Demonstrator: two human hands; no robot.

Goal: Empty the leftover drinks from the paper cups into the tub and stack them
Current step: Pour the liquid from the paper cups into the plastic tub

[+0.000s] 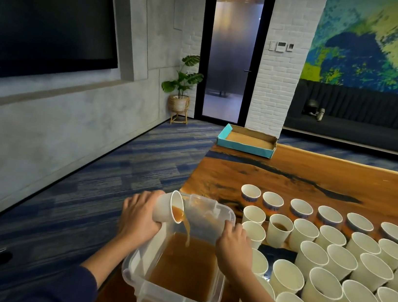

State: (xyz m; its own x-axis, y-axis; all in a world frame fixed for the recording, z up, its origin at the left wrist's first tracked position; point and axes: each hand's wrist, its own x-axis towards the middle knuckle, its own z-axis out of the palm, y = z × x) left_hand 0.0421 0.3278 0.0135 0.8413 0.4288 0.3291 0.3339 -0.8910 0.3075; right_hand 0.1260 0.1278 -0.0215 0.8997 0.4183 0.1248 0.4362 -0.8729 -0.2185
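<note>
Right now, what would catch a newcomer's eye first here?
The left hand tips a paper cup, pouring a brown stream into the clear tub at the table's near corner, while the right hand holds the tub's rim. To the right, white cups crowd the wooden table in rows.

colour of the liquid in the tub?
Translucent amber-brown liquid in the clear tub, best seen in the head view.

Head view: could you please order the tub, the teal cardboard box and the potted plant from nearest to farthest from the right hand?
1. Tub: the right hand grips its right rim.
2. Teal cardboard box: far end of the table.
3. Potted plant: on the floor beside the door.
</note>
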